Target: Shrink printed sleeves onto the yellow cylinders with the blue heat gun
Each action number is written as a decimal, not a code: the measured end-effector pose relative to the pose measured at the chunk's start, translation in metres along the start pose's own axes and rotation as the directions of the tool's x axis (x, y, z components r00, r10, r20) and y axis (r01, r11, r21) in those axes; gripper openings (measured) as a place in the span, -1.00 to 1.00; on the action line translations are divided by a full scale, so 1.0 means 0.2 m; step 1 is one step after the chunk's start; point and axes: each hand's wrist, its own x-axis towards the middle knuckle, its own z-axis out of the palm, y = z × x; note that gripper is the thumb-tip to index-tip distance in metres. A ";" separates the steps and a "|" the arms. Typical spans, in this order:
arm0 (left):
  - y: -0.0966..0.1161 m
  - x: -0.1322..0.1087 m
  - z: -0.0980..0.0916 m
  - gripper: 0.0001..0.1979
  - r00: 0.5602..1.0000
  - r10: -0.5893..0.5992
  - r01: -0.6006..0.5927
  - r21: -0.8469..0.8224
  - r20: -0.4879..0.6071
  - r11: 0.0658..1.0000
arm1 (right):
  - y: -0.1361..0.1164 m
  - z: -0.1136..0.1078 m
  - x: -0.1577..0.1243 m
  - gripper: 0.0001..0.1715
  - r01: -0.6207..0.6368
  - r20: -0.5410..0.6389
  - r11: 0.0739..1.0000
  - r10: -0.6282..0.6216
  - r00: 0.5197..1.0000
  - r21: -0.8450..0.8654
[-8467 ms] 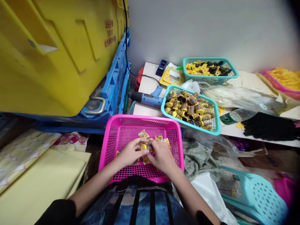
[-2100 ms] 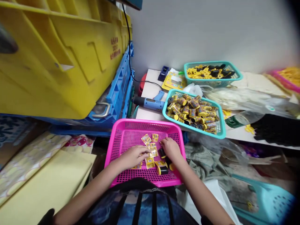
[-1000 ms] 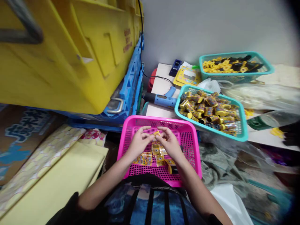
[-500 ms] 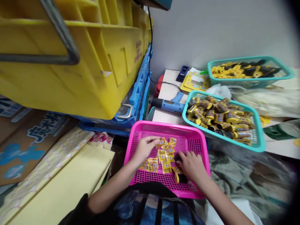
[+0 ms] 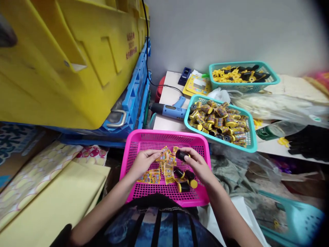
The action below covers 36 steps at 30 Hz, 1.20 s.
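right grip (image 5: 198, 166) holds black roll (image 5: 181, 155), left grip (image 5: 142, 162) pinches sticker (image 5: 163, 156); pink basket (image 5: 164, 134) holds more.

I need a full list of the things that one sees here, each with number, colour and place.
pink basket: one, pink, bottom centre
labels: many, yellow, in the pink basket
rolls: about four, black with yellow ends, in the pink basket, one held
near basket: one, teal, on the table
wrapped rolls: many, yellow and black, in the near basket
far basket: one, teal, behind the near basket
rings: many, yellow, in the far basket
heat gun: one, blue, left of the near basket
crate: one, yellow, upper left
left grip: one, bare, pinches a label
right grip: one, bare, holds a roll
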 end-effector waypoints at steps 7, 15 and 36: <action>0.02 -0.01 0.02 -0.69 0.999 0.045 -0.045 0.025 0.013 0.999 | -0.05 0.09 0.04 -0.45 0.023 0.016 0.978 -0.027 0.999 0.206; 0.00 -0.01 0.03 -0.63 0.999 0.031 -0.030 0.011 -0.030 0.999 | -0.02 0.12 0.04 -0.55 0.067 -0.085 0.991 -0.057 0.995 0.119; 0.06 -0.06 0.11 -0.69 0.981 0.108 -0.080 -0.167 0.162 0.983 | -0.06 0.36 0.03 -0.21 0.001 0.058 0.783 -0.048 0.997 0.622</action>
